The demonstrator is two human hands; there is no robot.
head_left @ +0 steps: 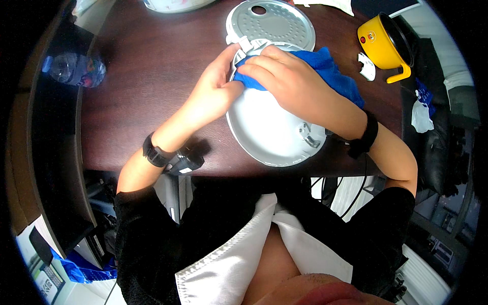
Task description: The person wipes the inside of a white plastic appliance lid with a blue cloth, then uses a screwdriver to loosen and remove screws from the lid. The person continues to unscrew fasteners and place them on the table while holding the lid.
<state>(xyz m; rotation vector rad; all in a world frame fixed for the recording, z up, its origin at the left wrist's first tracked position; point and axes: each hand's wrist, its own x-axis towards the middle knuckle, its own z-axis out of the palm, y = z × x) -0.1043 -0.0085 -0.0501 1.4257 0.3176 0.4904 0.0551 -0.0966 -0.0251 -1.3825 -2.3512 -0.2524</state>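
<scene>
Our left hand (216,86) grips the rim of a white shell (264,124) at upper centre of the frame while our right hand (287,76), fingers bent, holds a blue cloth (335,73) against its upper edge. A grey perforated disc (282,25) lies just beyond; a yellow pot (378,46) sits at upper right.

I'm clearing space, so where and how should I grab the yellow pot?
Probably by its handle, from the near side: it juts from the yellow pot toward you, with nothing seen lying against it. The right hand is closer, but would first have to leave the blue cloth.
</scene>
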